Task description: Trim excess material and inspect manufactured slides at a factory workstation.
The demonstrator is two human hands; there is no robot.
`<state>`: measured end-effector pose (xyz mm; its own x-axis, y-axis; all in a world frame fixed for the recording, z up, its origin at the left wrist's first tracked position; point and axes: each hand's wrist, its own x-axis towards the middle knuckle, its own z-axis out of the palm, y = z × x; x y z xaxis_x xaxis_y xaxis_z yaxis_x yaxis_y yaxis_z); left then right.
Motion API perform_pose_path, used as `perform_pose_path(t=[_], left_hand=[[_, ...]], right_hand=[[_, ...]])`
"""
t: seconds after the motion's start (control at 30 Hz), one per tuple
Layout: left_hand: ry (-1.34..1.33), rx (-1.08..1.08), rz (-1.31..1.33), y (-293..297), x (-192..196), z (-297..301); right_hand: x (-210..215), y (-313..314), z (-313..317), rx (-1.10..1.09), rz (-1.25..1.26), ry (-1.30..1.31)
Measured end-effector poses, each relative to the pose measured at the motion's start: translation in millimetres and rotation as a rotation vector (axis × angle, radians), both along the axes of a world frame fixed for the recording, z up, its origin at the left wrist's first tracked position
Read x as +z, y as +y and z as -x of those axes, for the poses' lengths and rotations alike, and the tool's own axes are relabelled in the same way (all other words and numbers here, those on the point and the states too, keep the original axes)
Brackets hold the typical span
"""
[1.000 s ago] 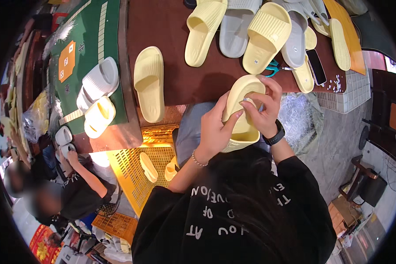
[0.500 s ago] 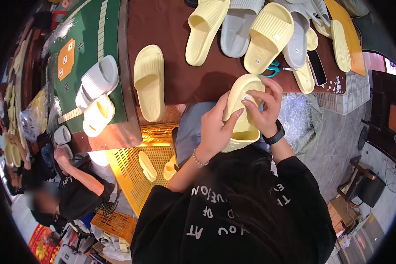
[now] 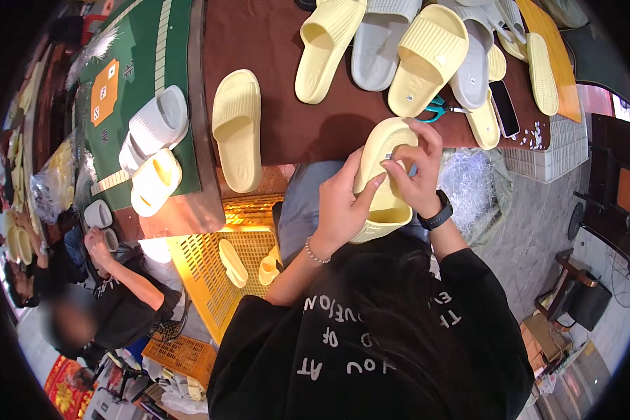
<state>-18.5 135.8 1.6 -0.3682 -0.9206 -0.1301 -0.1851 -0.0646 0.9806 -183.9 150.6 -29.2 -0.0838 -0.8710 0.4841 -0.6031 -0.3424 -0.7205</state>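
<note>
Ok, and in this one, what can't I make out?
All in the head view:
- Underside of the held yellow slipper: turned away from the camera.
- Most left hand fingers: behind that slipper.
- Label on its footbed: too small to read, beside the right hand; whether those fingertips pinch or only press is unclear.
- Grey slipper: toe end cut off by the upper edge.
- Co-worker's head: blurred.

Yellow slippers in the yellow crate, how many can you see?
2 in the crate: one slipper on the left, a second slipper beside the person's left forearm, which may hide more.
</note>
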Motion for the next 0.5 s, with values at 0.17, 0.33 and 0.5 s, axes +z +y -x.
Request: perform_pose_path(t=[0.17, 0.33, 0.5], left_hand=[[0.008, 0.075, 0.089, -2, -5, -4], [0.005, 0.122, 0.009, -9, -2, -19], [-0.050, 0.084, 0.001, -21, 18, -64]], right_hand=[[10, -6, -9, -0.059, -0.001, -0.030], [10, -19, -19, -0.007, -0.024, 0.069], [20, -43, -46, 0.207, -0.143, -0.261]])
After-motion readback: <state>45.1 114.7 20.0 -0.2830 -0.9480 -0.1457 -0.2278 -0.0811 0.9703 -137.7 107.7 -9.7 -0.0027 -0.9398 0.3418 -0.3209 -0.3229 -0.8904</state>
